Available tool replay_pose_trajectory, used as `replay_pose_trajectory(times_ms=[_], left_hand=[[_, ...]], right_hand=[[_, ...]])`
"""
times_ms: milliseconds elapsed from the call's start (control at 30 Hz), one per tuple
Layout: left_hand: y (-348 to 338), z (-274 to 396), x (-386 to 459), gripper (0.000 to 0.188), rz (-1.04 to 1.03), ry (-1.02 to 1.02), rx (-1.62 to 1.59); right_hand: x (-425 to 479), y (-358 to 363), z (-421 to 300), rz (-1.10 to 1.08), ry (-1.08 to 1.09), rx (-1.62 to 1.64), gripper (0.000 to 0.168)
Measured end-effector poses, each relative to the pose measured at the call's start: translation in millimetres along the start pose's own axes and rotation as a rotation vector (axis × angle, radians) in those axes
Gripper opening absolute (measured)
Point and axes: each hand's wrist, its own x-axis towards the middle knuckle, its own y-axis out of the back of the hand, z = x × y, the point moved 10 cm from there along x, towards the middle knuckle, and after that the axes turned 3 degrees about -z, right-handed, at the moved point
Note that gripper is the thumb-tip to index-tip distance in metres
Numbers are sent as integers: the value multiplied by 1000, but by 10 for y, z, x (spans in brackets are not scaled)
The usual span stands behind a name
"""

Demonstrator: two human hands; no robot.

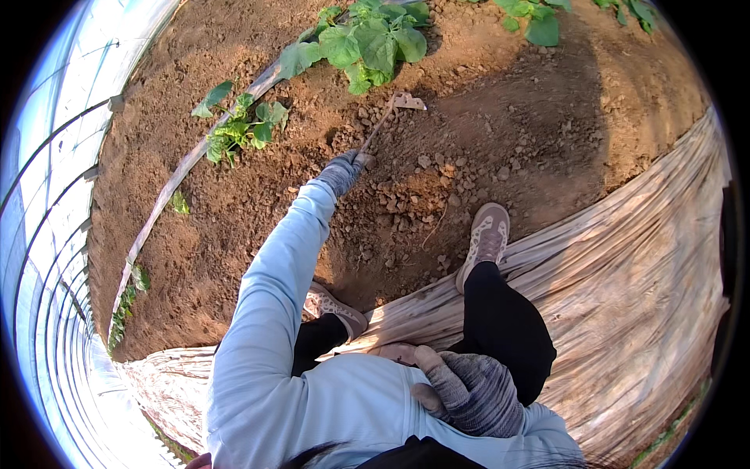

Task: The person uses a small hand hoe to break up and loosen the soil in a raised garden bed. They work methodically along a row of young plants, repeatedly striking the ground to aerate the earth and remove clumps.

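Observation:
My left hand (344,172), in a grey knit glove, is closed around the thin handle of a small hand hoe (381,126). The metal blade (409,101) has holes in it and rests on the loose soil just below a large leafy plant (375,44). My right hand (469,393), gloved in the same grey knit, lies against the front of my light blue top with its fingers bent. Its palm is hidden, and whether it holds anything cannot be told. A smaller leafy plant (237,132) grows to the left of my left hand.
Broken clods (410,199) lie before my feet. A pale strip (176,176) curves along the plants at left. Wrinkled plastic sheeting (633,281) borders the soil at right and passes under my feet. Curved frame ribs (44,140) and translucent film stand at far left. More plants (542,26) grow at top right.

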Motion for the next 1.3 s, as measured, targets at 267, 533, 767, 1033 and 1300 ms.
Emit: replay_pose_trajectory(times_ms=[267,533,767,1033,1300], left_hand=[[109,469,937,49,121,33,218],[210,-32,1253,42,164,18,272],[385,-702,883,40,235,105,341],[188,-1808,241,48,175,349,413],[-251,-1521,390,50,33,402,123]], right_hand=[[134,-29,113,-30,-97,-43,37],[243,-78,114,-23,-73,-67,50],[311,-115,99,-39,-126,-89,38],[229,-161,22,-17,-36,-78,47],[146,-187,-7,-85,-27,-22,45]])
